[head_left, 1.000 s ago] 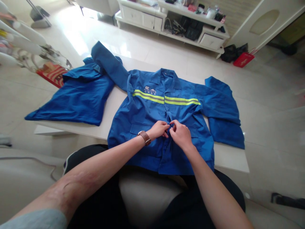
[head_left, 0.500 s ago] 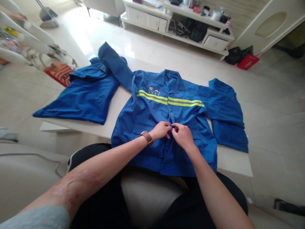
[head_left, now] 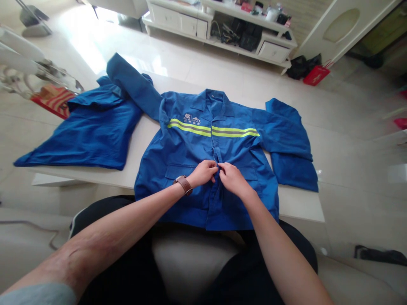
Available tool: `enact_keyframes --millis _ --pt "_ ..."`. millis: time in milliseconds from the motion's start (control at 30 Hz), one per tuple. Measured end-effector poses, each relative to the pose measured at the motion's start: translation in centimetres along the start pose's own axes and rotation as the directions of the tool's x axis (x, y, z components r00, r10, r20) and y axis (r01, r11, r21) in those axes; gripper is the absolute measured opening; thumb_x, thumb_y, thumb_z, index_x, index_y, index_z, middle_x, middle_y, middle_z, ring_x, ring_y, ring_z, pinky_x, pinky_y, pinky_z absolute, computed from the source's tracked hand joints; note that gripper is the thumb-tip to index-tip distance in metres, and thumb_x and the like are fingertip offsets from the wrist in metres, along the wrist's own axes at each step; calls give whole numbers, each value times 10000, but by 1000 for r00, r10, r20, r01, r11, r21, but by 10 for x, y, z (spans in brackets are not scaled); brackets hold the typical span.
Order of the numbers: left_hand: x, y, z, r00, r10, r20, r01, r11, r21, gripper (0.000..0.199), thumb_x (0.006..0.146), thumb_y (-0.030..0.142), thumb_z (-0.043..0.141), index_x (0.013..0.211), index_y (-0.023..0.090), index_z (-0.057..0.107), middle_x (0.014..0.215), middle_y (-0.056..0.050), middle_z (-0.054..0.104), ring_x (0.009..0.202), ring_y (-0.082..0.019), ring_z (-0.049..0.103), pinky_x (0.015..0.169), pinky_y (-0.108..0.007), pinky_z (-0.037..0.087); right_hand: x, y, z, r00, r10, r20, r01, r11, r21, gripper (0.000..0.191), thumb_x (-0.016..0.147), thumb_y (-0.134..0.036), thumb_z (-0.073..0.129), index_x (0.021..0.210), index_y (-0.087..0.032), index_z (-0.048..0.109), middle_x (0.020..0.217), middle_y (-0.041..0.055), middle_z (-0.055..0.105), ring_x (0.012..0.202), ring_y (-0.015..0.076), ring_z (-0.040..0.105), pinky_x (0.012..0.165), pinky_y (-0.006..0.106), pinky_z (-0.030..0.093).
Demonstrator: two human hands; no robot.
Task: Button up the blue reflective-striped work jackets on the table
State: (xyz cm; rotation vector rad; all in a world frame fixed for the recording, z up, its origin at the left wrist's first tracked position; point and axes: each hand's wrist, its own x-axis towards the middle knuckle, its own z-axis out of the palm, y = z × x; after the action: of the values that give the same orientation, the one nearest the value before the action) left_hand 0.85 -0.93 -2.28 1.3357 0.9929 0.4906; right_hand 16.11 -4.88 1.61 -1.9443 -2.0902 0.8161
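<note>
A blue work jacket (head_left: 190, 148) lies front up before me, its collar pointing away and a yellow-green reflective band crossing the chest. My left hand (head_left: 206, 173), with a brown-strapped watch (head_left: 183, 185) on the wrist, pinches the edge of the front opening below the band. Close against it, my right hand (head_left: 231, 176) pinches the other edge of the same opening. Fingers of both hands nearly meet there; whether a button lies between them is hidden. The jacket's sleeves spread out to both sides.
Folded blue garments lie left (head_left: 92, 131) and right (head_left: 294, 169) of the jacket on a white table (head_left: 302, 207). Beyond the floor stands a white TV cabinet (head_left: 178, 21). A red bag (head_left: 316, 75) sits by its right end, and a striped red bag (head_left: 52, 99) is at left.
The whole view has shifted, so the jacket and table appear further left. Both hands keep their pinch at the same part of the front opening.
</note>
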Motion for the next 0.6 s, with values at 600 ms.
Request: enact_keyframes --millis 600 --pt "-6 11 -2 999 35 -13 -34 997 62 192 877 192 539 685 177 535 525 47 555 500 -108 640 480 -171 391 2 -2 -5 992 76 -98 -76 997 6 362 873 -190 517 1170 -204 724 998 63 769 892 210 695 810 291 497"
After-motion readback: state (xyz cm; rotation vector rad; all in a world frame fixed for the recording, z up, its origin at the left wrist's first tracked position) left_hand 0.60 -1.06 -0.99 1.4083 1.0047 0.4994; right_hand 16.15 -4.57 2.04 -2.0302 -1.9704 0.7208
